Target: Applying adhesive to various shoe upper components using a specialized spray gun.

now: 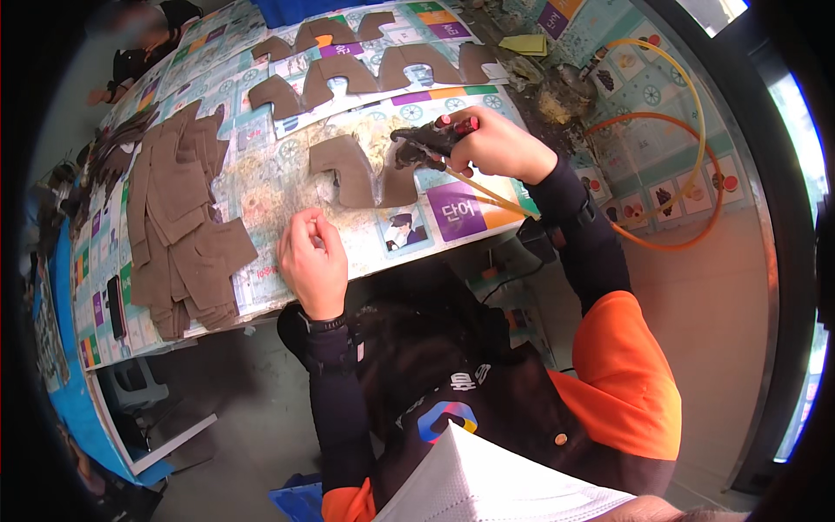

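In my right hand (500, 143) is a dark spray gun (419, 146) with red knobs, its body caked with residue. Its front end is over the right part of a brown curved fabric-like piece (352, 178) lying on the patterned table (261, 148). A yellow hose runs from the gun toward the right. My left hand (313, 257) is curled closed by the table's near edge, just left of and nearer than that piece; nothing shows between its fingers. Farther left lies a heap of similar brown pieces (178, 191).
Rows of brown curved pieces (335, 74) lie on the far part of the table. A phone (116, 306) rests at the left edge. Coiled orange and yellow hoses (720, 174) hang at right beside a residue-covered corner (561, 96). Another person (143, 39) is at the far left.
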Tool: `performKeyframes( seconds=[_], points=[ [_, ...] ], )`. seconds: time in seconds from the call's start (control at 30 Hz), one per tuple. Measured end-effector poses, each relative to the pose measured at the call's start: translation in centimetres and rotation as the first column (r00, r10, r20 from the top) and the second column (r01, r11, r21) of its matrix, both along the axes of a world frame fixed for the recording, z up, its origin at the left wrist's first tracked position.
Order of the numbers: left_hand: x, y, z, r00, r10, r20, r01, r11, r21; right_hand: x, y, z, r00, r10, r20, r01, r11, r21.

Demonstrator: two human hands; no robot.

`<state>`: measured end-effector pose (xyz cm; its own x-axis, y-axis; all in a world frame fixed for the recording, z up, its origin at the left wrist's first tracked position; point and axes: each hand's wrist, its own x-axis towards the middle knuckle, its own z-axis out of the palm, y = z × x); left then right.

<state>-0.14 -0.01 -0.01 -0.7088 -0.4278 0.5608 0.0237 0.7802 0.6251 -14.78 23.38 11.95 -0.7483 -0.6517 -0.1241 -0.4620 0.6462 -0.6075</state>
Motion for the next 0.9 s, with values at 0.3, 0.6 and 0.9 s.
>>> performKeyframes(
  seconds=[0.3, 0.6, 0.9],
  points=[
    [0.2, 0.0, 0.0, 1.0, 0.006, -0.026, -0.006, 1.0, 0.002, 1.9, -0.7, 0.0, 0.965, -0.078, 0.251, 0.12, 0.981, -0.155],
    [-0.1, -0.2, 0.1, 1.0, 0.008, -0.017, -0.008, 1.0, 0.008, 3.4, -0.9, 1.4, 0.947, -0.044, 0.317, 0.056, 0.998, -0.028],
    [-0.3, -0.6, 0.1, 0.999, -0.02, 0.051, 0.027, 0.989, -0.147, 4.5, 4.7, -2.3, 0.935, -0.241, -0.26, 0.136, 0.921, -0.366]
  ],
)
